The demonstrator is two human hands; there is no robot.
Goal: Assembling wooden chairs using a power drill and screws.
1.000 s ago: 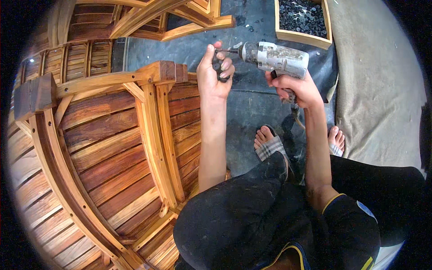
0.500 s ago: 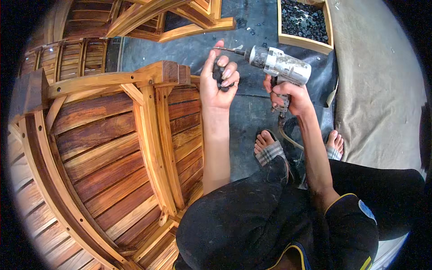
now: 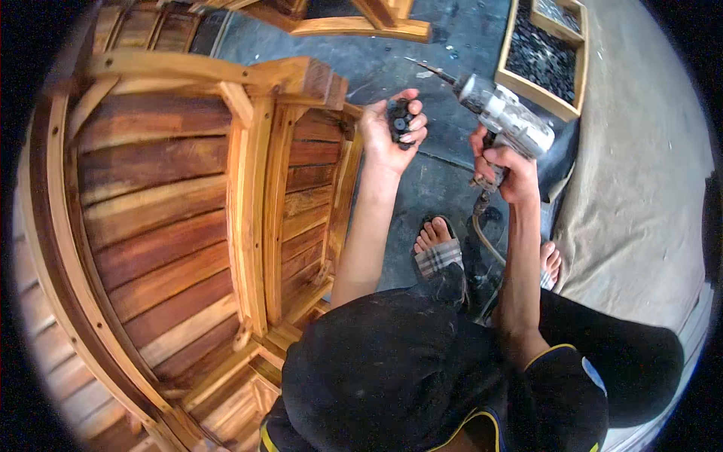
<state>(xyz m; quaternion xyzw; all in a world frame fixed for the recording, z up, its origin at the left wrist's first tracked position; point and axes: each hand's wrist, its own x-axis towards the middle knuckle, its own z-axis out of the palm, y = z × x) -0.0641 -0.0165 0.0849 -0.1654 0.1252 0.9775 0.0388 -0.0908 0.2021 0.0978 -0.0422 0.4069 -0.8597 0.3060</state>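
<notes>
My left hand [image 3: 388, 135] is raised palm up and curled around a small cluster of black screws [image 3: 398, 123]. My right hand [image 3: 503, 167] grips the handle of a grey electric drill [image 3: 506, 120], whose bit points up and left, past the left hand's fingertips. Both hands hover just right of a wooden slatted furniture piece [image 3: 188, 218], an upturned frame with reddish-brown slats and lighter rails. The left hand is close to the frame's top corner block [image 3: 316, 79].
A wooden tray [image 3: 544, 56] with several dark small parts stands on the grey floor at the upper right. A tan cloth [image 3: 640, 173] covers the floor to the right. My sandalled feet [image 3: 438, 248] rest below the hands. More wooden frames [image 3: 354, 22] lie at the top.
The drill has swung away from the left hand, its bit now clear of the fingers. The left hand has closed more around the black screws, and the view has shifted nearer the frame.
</notes>
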